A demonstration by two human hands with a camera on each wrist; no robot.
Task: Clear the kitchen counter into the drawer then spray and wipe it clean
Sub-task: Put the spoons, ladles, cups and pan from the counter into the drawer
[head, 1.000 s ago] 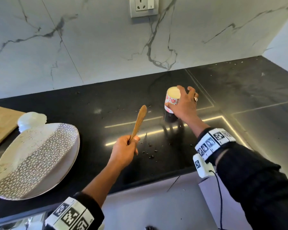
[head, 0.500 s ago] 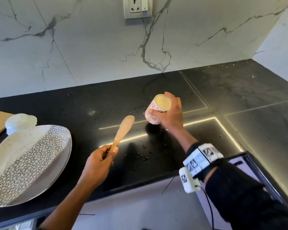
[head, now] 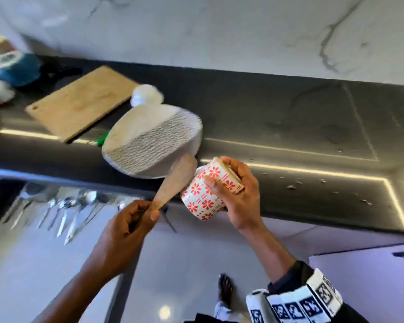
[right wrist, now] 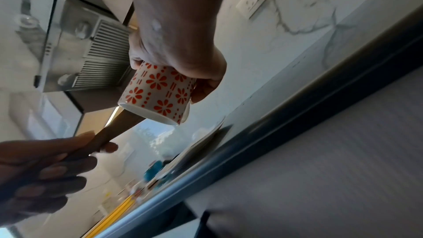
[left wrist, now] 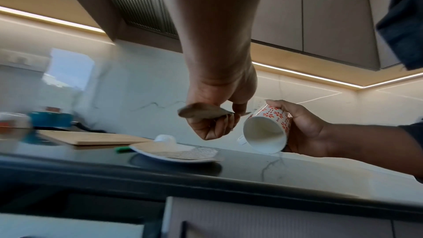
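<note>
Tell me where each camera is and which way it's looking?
Head: worn on the head, looking down at the black counter, the open drawer, both hands and forearms.
Left wrist: below the left hand, looking up along it at the wooden spatula, with the right hand alongside.
Right wrist: under the right forearm, looking along it at the flowered mug, with left fingers lower left.
All three share the mug, spatula and both hands.
</note>
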